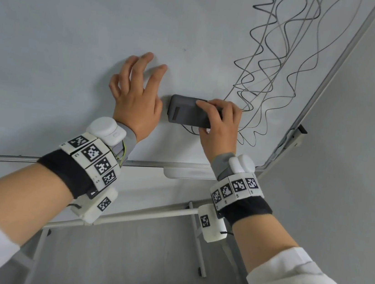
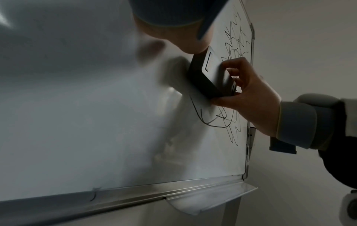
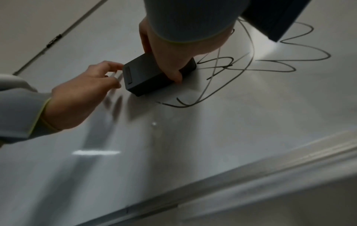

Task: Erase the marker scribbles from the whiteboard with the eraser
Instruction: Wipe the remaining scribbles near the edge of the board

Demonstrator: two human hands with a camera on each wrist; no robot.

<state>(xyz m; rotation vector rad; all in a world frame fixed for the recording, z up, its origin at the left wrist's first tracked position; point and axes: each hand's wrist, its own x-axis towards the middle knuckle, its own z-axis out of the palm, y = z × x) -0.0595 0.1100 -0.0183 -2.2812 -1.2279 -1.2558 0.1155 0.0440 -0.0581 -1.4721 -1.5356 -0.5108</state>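
The whiteboard (image 1: 77, 32) has black marker scribbles (image 1: 273, 65) down its right side. My right hand (image 1: 206, 118) grips a dark grey eraser (image 1: 183, 114) flat against the board at the lower left edge of the scribbles, fingers over its top edge and thumb under it. A few lines loop out just below the eraser. My left hand (image 1: 139, 80) is beside the eraser on the left, fingers spread, fingertips on bare board, holding nothing. The right wrist view shows the eraser (image 3: 144, 76), my right hand (image 3: 173, 52), my left hand (image 3: 86, 91) and scribbles (image 3: 270, 64). The left wrist view shows the eraser (image 2: 212, 73).
The board's metal frame (image 1: 334, 73) runs along the right edge and the bottom. A pen tray (image 2: 212, 197) hangs under the lower frame near the right corner. White stand bars (image 1: 148, 215) cross below the board. A plain wall (image 1: 357, 164) lies to the right.
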